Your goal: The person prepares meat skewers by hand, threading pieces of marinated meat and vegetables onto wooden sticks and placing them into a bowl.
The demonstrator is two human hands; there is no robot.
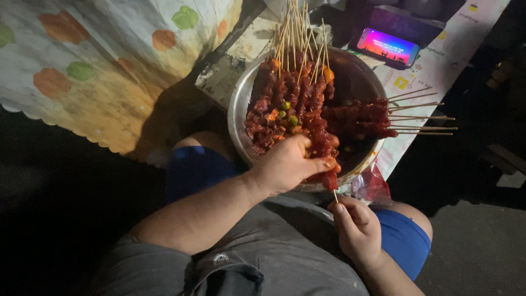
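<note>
Head view: left hand (293, 161) closed on red marinated meat at the near rim of the round metal bowl (241, 109), while the right hand (357, 227), just below, pinches the butt of a thin bamboo skewer (335, 195). Its long axis runs up into the meat. Bowl sits on a paper-covered counter (438, 66) beside a lit phone (388, 46); surroundings dark.

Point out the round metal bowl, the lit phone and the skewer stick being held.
Round metal bowl (236, 112), head view: left rim.
Lit phone (387, 46), head view: screen middle.
Thin wooden skewer stick (335, 195), head view: bare end above right hand (357, 229).
</note>
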